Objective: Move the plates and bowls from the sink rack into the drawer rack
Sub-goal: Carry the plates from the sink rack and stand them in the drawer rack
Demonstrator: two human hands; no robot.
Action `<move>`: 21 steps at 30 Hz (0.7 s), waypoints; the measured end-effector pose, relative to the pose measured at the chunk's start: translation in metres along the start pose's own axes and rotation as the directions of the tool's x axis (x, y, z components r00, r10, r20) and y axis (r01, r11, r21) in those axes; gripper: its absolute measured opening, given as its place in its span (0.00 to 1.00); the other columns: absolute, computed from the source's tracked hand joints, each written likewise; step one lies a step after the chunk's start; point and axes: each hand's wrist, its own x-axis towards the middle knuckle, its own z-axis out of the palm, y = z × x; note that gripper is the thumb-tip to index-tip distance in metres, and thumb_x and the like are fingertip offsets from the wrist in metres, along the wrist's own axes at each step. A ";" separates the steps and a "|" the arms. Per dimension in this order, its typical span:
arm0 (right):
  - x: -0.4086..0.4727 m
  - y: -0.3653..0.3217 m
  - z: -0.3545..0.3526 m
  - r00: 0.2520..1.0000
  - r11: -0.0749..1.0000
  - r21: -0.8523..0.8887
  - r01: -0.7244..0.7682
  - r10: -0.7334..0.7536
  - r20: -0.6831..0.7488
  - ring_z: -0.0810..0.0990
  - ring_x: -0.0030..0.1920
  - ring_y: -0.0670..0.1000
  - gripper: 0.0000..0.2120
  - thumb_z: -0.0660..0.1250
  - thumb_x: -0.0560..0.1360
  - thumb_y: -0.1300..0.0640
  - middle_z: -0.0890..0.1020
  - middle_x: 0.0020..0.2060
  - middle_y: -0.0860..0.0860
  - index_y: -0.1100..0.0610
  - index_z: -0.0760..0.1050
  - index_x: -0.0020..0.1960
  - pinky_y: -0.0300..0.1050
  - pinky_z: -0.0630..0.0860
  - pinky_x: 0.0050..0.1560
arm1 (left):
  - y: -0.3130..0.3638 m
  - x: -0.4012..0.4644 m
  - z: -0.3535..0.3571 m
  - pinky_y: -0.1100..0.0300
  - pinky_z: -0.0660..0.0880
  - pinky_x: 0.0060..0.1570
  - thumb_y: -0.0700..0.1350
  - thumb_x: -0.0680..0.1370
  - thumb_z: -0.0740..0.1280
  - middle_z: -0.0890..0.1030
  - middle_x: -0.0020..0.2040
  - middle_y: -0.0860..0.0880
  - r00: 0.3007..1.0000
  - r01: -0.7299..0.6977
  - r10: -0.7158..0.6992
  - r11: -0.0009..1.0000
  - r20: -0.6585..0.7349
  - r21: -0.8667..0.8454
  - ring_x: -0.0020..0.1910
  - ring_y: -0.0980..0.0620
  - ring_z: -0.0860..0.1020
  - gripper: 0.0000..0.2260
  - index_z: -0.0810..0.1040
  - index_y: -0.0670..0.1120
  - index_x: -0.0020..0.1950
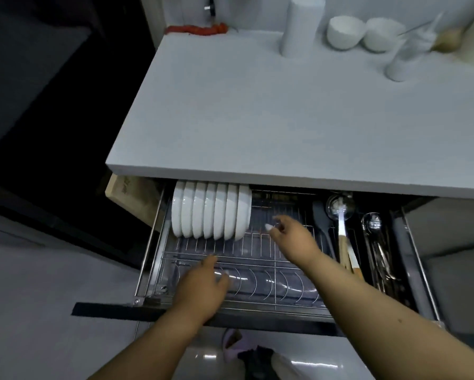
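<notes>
The wire drawer rack (260, 242) is pulled out below the white counter. Several white bowls (211, 212) stand on edge in a row at its back left. My right hand (288, 237) hovers over the rack just right of the bowls, fingers loose, holding nothing. My left hand (202, 283) hangs above the empty front plate slots (271, 283), fingers relaxed and empty. Two white bowls (364, 32) sit upside down on the counter at the back right. The sink rack is out of view.
The white counter (257, 111) overhangs the drawer's back. A white cylinder (299, 26) and a white cup (403, 58) stand on it. The drawer's right compartment holds a ladle (340, 212), a black spatula (322, 220) and cutlery (381, 250). A wooden board (134, 198) leans at the left.
</notes>
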 end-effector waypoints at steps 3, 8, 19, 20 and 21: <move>-0.030 0.019 -0.034 1.000 0.999 -0.037 -0.001 0.001 -0.015 0.77 0.53 0.52 0.21 0.62 0.78 0.46 0.78 0.57 0.53 0.55 0.70 0.67 0.40 0.68 0.47 | 0.030 0.007 0.002 0.57 0.74 0.51 0.55 0.79 0.59 0.80 0.56 0.49 0.999 -0.036 0.037 0.999 0.032 -0.040 0.53 0.48 0.77 0.19 0.69 0.49 0.66; -0.068 0.056 -0.094 0.996 0.998 -0.029 -0.048 0.046 -0.080 0.78 0.55 0.52 0.20 0.63 0.78 0.46 0.80 0.56 0.53 0.55 0.71 0.66 0.42 0.73 0.54 | 0.106 0.013 0.014 0.58 0.73 0.47 0.54 0.79 0.61 0.80 0.51 0.49 0.984 -0.176 0.178 0.982 0.024 -0.066 0.49 0.49 0.77 0.17 0.71 0.48 0.65; -0.166 0.171 -0.209 0.923 0.986 0.099 -0.133 0.160 -0.351 0.77 0.54 0.51 0.19 0.62 0.78 0.47 0.79 0.55 0.51 0.53 0.72 0.66 0.39 0.69 0.49 | 0.284 -0.030 0.083 0.59 0.72 0.41 0.50 0.78 0.61 0.79 0.40 0.55 0.882 -0.461 0.459 0.887 0.108 -0.004 0.41 0.54 0.77 0.11 0.73 0.49 0.59; -0.174 0.186 -0.218 0.913 0.983 0.110 -0.148 0.179 -0.367 0.77 0.54 0.51 0.20 0.62 0.78 0.46 0.78 0.54 0.51 0.53 0.72 0.67 0.40 0.70 0.50 | 0.300 -0.037 0.093 0.59 0.72 0.41 0.49 0.78 0.62 0.79 0.38 0.55 0.869 -0.484 0.480 0.875 0.118 -0.002 0.39 0.54 0.77 0.10 0.73 0.49 0.58; -0.184 0.201 -0.227 0.903 0.979 0.121 -0.162 0.197 -0.382 0.77 0.53 0.50 0.20 0.62 0.78 0.46 0.78 0.53 0.50 0.53 0.72 0.66 0.41 0.71 0.50 | 0.316 -0.043 0.103 0.60 0.72 0.41 0.49 0.78 0.62 0.78 0.37 0.55 0.858 -0.502 0.498 0.865 0.128 0.001 0.40 0.54 0.77 0.10 0.73 0.49 0.58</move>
